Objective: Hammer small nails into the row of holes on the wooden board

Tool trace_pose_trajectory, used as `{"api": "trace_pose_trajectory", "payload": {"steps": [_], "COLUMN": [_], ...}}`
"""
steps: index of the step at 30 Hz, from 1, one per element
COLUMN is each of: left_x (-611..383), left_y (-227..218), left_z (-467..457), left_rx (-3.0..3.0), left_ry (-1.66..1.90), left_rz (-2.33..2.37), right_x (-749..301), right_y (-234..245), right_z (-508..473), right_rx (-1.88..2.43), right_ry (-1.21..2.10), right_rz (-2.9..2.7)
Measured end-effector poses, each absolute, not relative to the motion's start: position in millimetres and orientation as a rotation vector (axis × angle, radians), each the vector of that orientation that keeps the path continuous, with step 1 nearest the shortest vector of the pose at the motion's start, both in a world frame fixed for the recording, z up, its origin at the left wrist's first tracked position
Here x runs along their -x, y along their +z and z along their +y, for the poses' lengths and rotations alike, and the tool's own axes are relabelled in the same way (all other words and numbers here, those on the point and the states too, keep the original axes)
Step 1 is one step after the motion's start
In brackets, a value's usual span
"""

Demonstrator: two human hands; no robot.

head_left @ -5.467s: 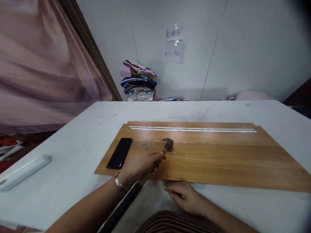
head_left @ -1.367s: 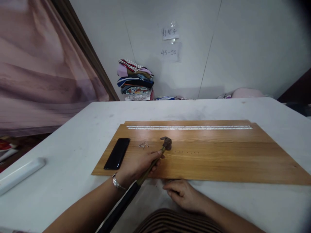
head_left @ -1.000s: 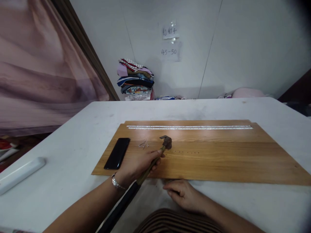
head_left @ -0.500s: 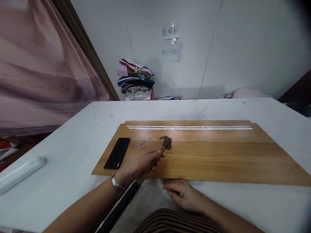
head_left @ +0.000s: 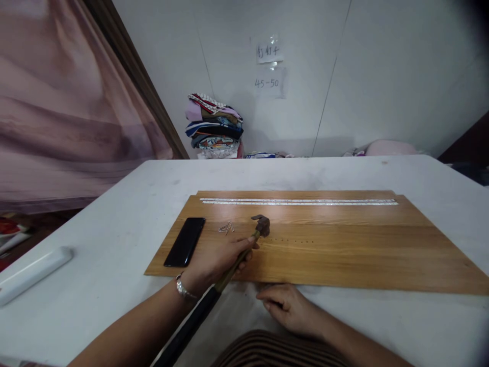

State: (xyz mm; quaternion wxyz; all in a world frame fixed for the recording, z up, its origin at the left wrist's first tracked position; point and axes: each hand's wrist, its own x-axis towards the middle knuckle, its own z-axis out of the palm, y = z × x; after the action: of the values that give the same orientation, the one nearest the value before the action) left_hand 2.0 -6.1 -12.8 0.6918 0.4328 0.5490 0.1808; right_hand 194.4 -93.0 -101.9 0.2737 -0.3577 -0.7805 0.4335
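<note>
My left hand (head_left: 217, 262) is closed round the wooden handle of a hammer (head_left: 261, 225), gripping it close to the head. The hammer head rests on a long wooden board (head_left: 344, 250) lying on the white table (head_left: 114, 239). A row of small nail heads (head_left: 294, 241) runs to the right of the hammer head. A few loose nails (head_left: 226, 228) lie on the board just left of it. My right hand (head_left: 288, 306) rests on the table at the board's near edge, fingers curled under; whether it holds anything is hidden.
A black phone (head_left: 185, 241) lies at the board's left end. A silvery strip (head_left: 298, 202) runs along the board's far side. A white bar (head_left: 30, 272) lies at the table's left edge. Folded clothes (head_left: 214, 125) are stacked against the wall.
</note>
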Motion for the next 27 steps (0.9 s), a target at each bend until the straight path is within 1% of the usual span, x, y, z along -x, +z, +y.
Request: {"api": "trace_pose_trajectory", "payload": {"steps": [27], "left_x": [-1.4], "left_y": [-13.9], "left_z": [-5.3], "left_rx": [-0.969], "left_ry": [0.415], "left_rz": [1.222], "right_x": [-194.7], "right_y": [-102.0], "right_z": [-93.4], "right_rx": [0.968], "right_ry": [1.172], "right_rz": [-2.103]}}
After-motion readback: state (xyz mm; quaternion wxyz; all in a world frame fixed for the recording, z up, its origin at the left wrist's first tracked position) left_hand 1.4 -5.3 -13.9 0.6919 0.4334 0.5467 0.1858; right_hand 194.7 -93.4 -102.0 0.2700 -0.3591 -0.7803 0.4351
